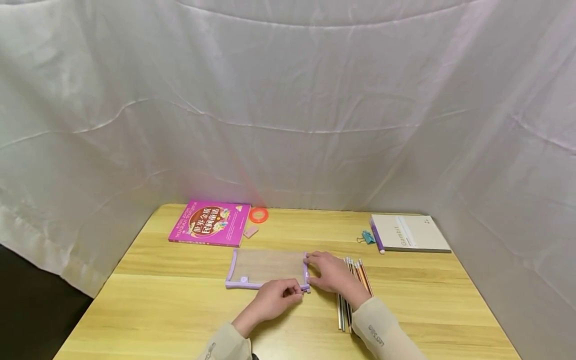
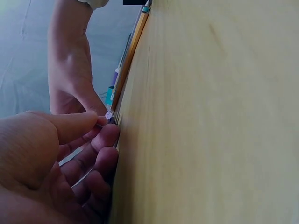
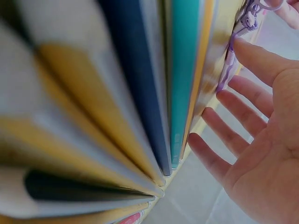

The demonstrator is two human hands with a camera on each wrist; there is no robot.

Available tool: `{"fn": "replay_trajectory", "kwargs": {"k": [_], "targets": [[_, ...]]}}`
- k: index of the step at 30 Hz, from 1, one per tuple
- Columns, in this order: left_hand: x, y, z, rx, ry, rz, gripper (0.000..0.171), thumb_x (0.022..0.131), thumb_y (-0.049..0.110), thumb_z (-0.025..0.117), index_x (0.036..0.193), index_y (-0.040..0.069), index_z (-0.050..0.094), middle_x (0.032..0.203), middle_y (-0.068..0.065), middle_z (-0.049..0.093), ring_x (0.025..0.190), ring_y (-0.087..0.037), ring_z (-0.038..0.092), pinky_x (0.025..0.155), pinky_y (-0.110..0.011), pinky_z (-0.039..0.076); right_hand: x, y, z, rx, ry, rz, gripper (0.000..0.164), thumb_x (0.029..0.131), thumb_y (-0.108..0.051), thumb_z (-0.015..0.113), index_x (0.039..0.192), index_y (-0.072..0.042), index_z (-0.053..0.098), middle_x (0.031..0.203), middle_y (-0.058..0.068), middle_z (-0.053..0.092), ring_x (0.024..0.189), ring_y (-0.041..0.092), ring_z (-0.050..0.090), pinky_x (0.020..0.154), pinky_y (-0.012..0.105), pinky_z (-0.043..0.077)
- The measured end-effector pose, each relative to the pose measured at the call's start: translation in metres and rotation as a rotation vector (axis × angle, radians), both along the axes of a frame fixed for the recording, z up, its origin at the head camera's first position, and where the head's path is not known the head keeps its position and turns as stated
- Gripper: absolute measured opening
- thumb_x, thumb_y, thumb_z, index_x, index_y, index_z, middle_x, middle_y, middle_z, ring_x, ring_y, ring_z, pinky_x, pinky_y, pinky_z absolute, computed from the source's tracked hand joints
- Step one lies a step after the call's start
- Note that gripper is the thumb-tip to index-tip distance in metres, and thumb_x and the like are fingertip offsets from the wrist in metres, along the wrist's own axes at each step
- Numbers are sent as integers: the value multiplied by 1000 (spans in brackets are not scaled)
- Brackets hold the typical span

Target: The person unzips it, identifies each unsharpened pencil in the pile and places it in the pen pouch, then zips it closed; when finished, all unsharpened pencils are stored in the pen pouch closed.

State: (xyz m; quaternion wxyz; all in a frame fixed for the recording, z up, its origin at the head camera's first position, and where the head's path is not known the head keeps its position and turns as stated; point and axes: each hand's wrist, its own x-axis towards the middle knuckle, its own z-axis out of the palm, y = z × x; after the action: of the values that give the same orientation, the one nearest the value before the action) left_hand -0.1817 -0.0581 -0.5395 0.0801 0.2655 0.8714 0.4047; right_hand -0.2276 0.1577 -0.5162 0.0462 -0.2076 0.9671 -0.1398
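Observation:
A clear pencil pouch [image 1: 265, 265] with purple edging lies flat in the middle of the table. At its near right corner my left hand [image 1: 274, 300] pinches the small purple zipper pull [image 3: 251, 19] between thumb and index finger. My right hand [image 1: 330, 272] rests at the pouch's right edge, thumb close to the corner. In the right wrist view its fingers [image 3: 243, 105] are spread and fairly straight, with the thumb and index tips at the purple edging. Beneath the right wrist lies a bunch of pencils [image 1: 340, 312], partly hidden by the forearm.
A pink book [image 1: 209, 223] lies at the back left, beside an orange tape roll [image 1: 258, 215] and a pink eraser [image 1: 251, 231]. At the back right are a teal binder clip [image 1: 368, 237], a purple pen [image 1: 377, 235] and a cream notebook [image 1: 414, 232]. Grey curtains surround the table.

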Motion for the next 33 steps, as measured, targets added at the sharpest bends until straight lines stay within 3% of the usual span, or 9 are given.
{"fn": "replay_trajectory", "kwargs": {"k": [11, 22, 33], "targets": [[0, -6, 6, 33, -41, 1, 7, 98, 22, 71, 91, 20, 71, 82, 11, 68, 73, 0, 57, 70, -20, 48, 3, -4, -1, 7, 12, -38, 57, 84, -33, 86, 135, -17, 67, 146, 10, 61, 132, 36, 58, 107, 63, 48], [-4, -22, 0, 66, -78, -5, 9, 99, 19, 70, 90, 18, 69, 80, 3, 70, 70, -1, 59, 69, -21, 50, 2, -4, -1, 10, 10, -52, 55, 83, -33, 87, 132, -16, 69, 141, 10, 64, 127, 36, 62, 104, 59, 51], [0, -60, 5, -39, 45, 38, 13, 99, 24, 70, 87, 24, 66, 78, 13, 60, 71, -1, 51, 67, -22, 44, 2, -4, -2, 16, 31, -36, 55, 84, -35, 85, 133, -18, 69, 142, 9, 65, 129, 36, 62, 107, 58, 49]]}}
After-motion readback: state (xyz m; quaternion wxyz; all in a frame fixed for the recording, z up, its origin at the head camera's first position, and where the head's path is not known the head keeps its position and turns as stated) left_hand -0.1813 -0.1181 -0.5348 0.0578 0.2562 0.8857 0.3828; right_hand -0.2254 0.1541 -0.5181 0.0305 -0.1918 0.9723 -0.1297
